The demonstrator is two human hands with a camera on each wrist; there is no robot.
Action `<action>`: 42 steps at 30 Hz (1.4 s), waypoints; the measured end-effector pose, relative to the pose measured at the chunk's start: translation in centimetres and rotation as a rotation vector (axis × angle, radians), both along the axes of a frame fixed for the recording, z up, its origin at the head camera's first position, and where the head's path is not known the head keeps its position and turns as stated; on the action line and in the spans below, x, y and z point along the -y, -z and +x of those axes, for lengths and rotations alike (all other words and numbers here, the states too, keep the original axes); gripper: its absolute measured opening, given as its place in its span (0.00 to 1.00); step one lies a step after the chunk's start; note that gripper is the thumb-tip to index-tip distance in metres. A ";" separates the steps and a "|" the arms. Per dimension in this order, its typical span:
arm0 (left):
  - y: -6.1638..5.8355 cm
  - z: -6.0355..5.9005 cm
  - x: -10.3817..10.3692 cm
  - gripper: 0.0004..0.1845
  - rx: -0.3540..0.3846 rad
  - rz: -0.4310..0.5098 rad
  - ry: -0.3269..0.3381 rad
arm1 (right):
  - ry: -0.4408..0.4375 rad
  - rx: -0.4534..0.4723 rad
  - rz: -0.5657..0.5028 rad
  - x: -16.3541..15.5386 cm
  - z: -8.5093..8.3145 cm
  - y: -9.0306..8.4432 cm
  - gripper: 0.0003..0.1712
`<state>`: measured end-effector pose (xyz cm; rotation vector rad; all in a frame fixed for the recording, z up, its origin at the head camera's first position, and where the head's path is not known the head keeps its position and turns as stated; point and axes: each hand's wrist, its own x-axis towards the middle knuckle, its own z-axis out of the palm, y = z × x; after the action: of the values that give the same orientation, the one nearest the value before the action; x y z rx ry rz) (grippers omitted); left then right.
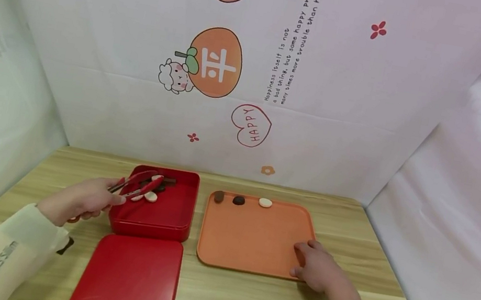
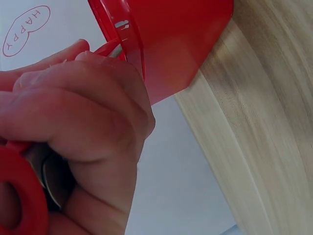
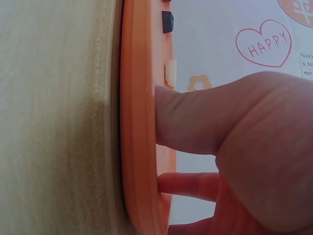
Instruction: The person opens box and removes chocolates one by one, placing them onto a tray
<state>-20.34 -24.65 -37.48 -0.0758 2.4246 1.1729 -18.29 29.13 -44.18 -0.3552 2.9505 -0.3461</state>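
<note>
Two hands are working at the wooden bench (image 1: 244, 299). My left hand (image 1: 81, 200) is curling its grip around a pair of red tongs (image 1: 139, 185), fingers clamped on the handles, and the tong tips are reaching into the open red box (image 1: 162, 219) from its left side. The tips are hovering just above a pale oval piece (image 1: 150, 196) lying in the box, with a few dark pieces (image 1: 166, 182) behind it near the far wall; I cannot tell whether the tips are touching the pale one. In the left wrist view my fingers (image 2: 78, 112) are wrapped tightly over the red handle, and the box's red wall is filling the top of the picture.

My right hand (image 1: 321, 269) is resting on the near right corner of the orange tray (image 1: 249, 241), grip apart, fingers relaxed and lying flat against the tray's surface and rim. The right wrist view is showing my thumb (image 3: 195, 120) pressing against the tray's raised edge.

Along the tray's far edge three pieces are sitting in a row: a brown piece (image 1: 219, 196) at the left, a dark round piece (image 1: 239, 200) just beside it, and a cream piece (image 1: 265, 203) a little further right, none touching.

The red lid (image 1: 128, 280) is lying flat on the bench directly in front of the box, touching or nearly touching it.
</note>
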 end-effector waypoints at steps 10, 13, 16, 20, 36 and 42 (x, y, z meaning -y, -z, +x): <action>-1.3 0.6 -0.1 0.41 -0.016 0.038 0.027 | 0.004 0.007 -0.001 0.1 0.2 -0.4 0.35; -1.7 0.5 -0.5 0.41 -0.030 0.037 0.039 | 0.006 0.008 -0.004 0.2 0.2 -0.5 0.35; -2.0 0.3 -1.1 0.40 -0.041 0.034 0.044 | 0.002 0.006 -0.003 0.2 0.2 -0.4 0.35; -2.4 0.1 -2.7 0.38 -0.064 0.026 0.054 | -0.003 0.003 0.000 0.1 0.1 -0.3 0.35; -2.2 -0.7 -14.3 0.39 -0.166 -0.034 0.101 | 0.002 0.008 -0.001 -0.1 0.1 -0.1 0.36; -1.3 -1.0 -18.5 0.35 -0.171 0.014 0.160 | -0.009 0.001 -0.004 0.0 0.2 -0.3 0.36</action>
<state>-21.32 -6.19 -36.21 0.2280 2.5145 1.1661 -18.13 29.17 -43.91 -0.3690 2.9462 -0.3504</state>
